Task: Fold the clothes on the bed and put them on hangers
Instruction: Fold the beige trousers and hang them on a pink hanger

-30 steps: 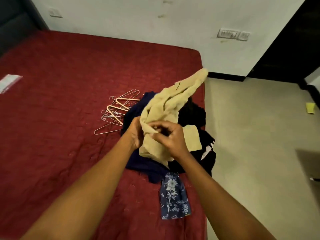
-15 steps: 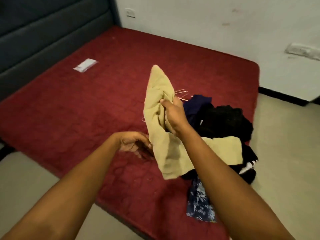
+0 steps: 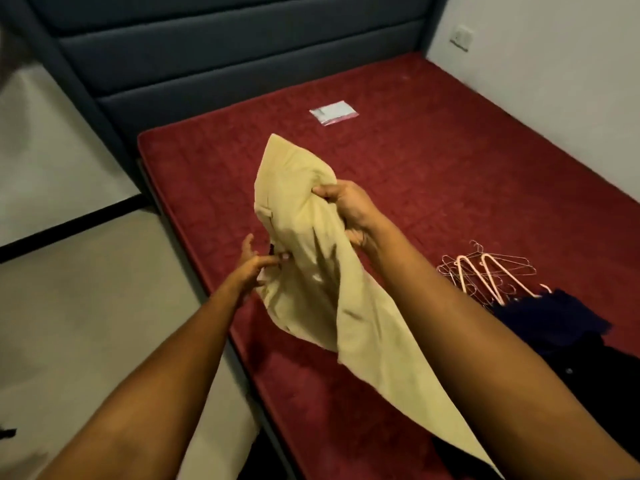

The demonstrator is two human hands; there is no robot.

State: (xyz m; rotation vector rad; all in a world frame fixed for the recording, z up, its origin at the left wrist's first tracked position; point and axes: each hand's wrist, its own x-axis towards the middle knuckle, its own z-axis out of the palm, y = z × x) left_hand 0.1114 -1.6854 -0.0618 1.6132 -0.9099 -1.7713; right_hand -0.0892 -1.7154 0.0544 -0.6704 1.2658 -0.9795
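Beige garment (image 3: 311, 271): woven cloth, matt, creased into soft folds.
Bed cover (image 3: 450, 174): dark red cloth, matt, quilted stitching.
Headboard (image 3: 242, 64): padded, smooth upholstery with faint sheen, possibly faux leather.
Hangers (image 3: 485, 271): thin ones wire metal, pink ones smooth plastic.
Dark clothes (image 3: 561, 317): matt cloth.
Packet (image 3: 334, 112): glossy clear plastic.
Floor (image 3: 86, 306): smooth, matt.

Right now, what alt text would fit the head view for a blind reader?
Two hands hold a beige garment above a red bed: the right hand grips its bunched upper part, the left hand pinches its side. Hangers and dark clothes lie on the bed at the right, a small white packet farther back.
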